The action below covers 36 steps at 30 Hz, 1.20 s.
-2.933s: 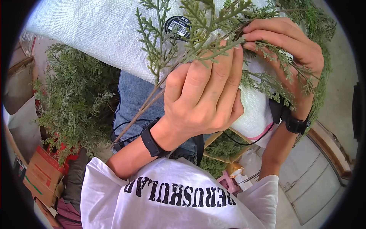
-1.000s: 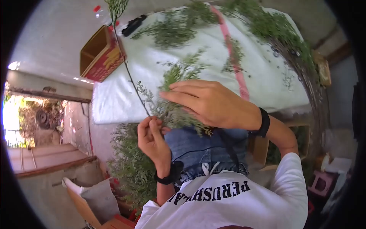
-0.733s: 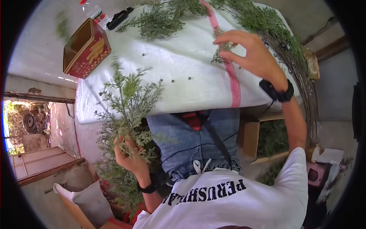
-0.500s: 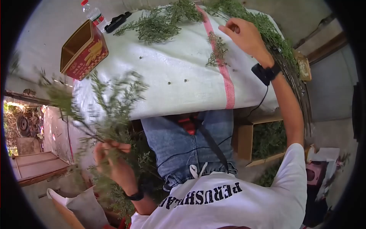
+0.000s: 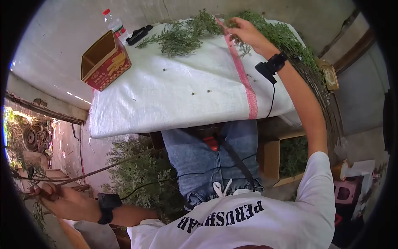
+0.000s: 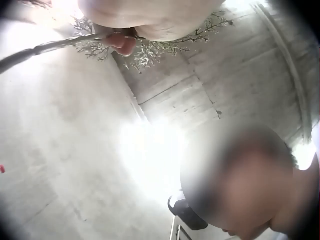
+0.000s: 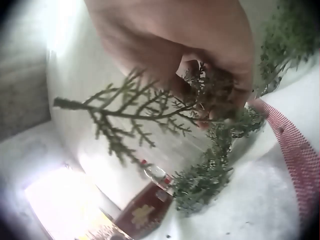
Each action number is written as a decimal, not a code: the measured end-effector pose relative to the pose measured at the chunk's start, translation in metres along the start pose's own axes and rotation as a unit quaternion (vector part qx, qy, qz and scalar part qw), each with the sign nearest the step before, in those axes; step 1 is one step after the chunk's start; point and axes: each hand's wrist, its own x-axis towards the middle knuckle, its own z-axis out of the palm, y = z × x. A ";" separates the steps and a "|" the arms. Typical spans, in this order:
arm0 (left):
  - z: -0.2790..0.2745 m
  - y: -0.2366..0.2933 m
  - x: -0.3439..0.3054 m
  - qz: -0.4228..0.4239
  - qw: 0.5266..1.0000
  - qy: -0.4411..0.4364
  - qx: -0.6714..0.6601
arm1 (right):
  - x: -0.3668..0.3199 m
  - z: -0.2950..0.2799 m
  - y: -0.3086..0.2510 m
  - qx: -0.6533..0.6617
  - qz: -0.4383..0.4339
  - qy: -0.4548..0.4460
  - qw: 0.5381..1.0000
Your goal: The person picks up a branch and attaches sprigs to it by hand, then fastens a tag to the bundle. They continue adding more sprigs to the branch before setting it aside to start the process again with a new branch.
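My left hand (image 5: 68, 203) is stretched far out to the left and grips the woody stem of a long evergreen branch (image 5: 103, 168). In the left wrist view the fingers curl round that stem (image 6: 47, 46), and leafy twigs show behind the hand. Over the back of the table, my right hand (image 5: 251, 35) pinches a small evergreen sprig (image 7: 145, 116); its bare stem end points away from the fingers. Close by lies a pile of leafy cuttings (image 5: 180, 39) on the white woven sheet (image 5: 166, 103).
A red snack box (image 5: 105, 62), a bottle (image 5: 114, 23) and a black object (image 5: 139, 35) stand at the back left. Long branches (image 5: 286, 43) line the right edge. Greenery (image 5: 139, 174) fills the space left of my legs; a cardboard box (image 5: 271, 159) holds more at right.
My left hand has swung down and out to the left with the branch. My right hand has left the branch, moved to the back of the table and picked up the small sprig.
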 end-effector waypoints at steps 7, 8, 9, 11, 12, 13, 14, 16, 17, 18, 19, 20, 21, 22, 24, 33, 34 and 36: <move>0.020 -0.045 -0.014 0.225 0.798 -0.164 0.534 | -0.046 -0.021 -0.092 0.279 0.001 -0.046 0.959; 0.034 -0.045 -0.030 0.104 0.888 -0.189 0.405 | -0.057 -0.026 -0.104 0.280 -0.001 -0.060 0.958; 0.051 -0.049 -0.043 -0.024 0.943 -0.215 0.252 | -0.073 -0.036 -0.114 0.276 -0.002 -0.066 0.959; 0.050 -0.049 -0.061 -0.011 0.911 -0.320 0.261 | -0.101 -0.063 -0.129 0.256 0.001 -0.051 0.965; 0.050 -0.050 -0.070 0.010 0.862 -0.414 0.293 | -0.114 -0.076 -0.133 0.256 -0.009 -0.042 0.966; 0.056 -0.049 -0.078 0.002 0.863 -0.422 0.278 | -0.127 -0.084 -0.134 0.258 -0.015 -0.037 0.965; 0.060 -0.046 -0.084 0.022 0.833 -0.479 0.277 | -0.139 -0.089 -0.135 0.264 -0.020 -0.037 0.964; 0.062 -0.037 -0.096 0.063 0.758 -0.587 0.278 | -0.164 -0.097 -0.138 0.303 -0.009 -0.037 0.952; 0.064 -0.035 -0.104 0.052 0.757 -0.589 0.277 | -0.173 -0.101 -0.143 0.342 -0.012 -0.047 0.938; 0.069 -0.034 -0.111 0.056 0.735 -0.628 0.249 | -0.179 -0.100 -0.146 0.383 -0.015 -0.059 0.922; 0.075 -0.032 -0.118 0.060 0.710 -0.666 0.220 | -0.185 -0.094 -0.147 0.386 -0.002 -0.060 0.920; 0.079 -0.030 -0.124 0.061 0.684 -0.701 0.192 | -0.193 -0.085 -0.149 0.380 0.011 -0.085 0.921; 0.082 -0.029 -0.133 0.044 0.681 -0.703 0.201 | -0.200 -0.073 -0.149 0.377 0.026 -0.113 0.919; 0.084 -0.032 -0.144 0.075 0.682 -0.709 0.161 | -0.206 -0.057 -0.151 0.376 0.042 -0.145 0.914; 0.088 -0.041 -0.161 0.127 0.673 -0.721 0.107 | -0.219 -0.004 -0.160 0.309 0.158 -0.089 0.933; 0.065 -0.059 -0.193 0.075 0.654 -0.751 0.051 | -0.234 0.104 -0.108 0.049 0.100 -0.223 0.968; 0.061 -0.060 -0.196 0.062 0.651 -0.755 0.054 | -0.235 0.109 -0.109 0.052 0.148 -0.211 0.965; 0.053 -0.066 -0.201 0.052 0.662 -0.747 0.035 | -0.237 0.120 -0.104 0.056 0.197 -0.197 0.959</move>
